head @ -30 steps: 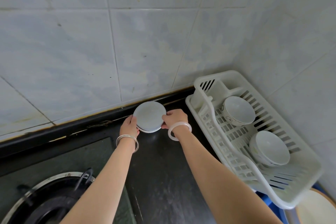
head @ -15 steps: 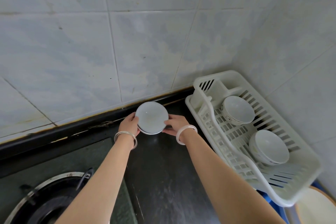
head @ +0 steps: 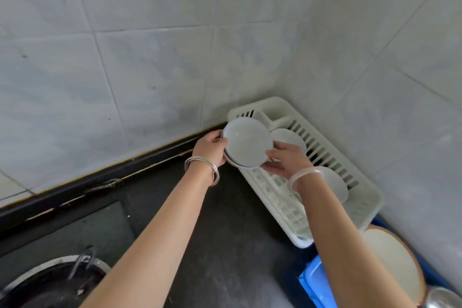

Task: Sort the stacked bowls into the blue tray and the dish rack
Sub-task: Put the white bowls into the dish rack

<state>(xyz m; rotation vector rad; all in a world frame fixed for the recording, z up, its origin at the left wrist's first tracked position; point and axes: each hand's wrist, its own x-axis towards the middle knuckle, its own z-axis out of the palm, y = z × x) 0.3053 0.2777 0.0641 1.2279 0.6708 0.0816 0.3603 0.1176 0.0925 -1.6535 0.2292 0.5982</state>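
A small stack of white bowls (head: 246, 142) is held in the air over the near-left corner of the white dish rack (head: 275, 190). My left hand (head: 211, 146) grips its left rim and my right hand (head: 287, 159) grips its right side from below. Two more white bowls lie in the rack: one (head: 290, 138) just behind my right hand, another (head: 336, 184) partly hidden by my right wrist. The blue tray (head: 315, 282) shows at the bottom right, mostly covered by my right forearm.
The rack stands in the tiled wall corner on a dark counter (head: 225, 245). A gas stove burner (head: 50, 282) is at the bottom left. A round wood-rimmed plate (head: 395, 265) and a metal object (head: 442, 299) sit at the bottom right.
Both hands have lifted the stacked bowls off the counter and carried them right, from beside the rack to above its corner.
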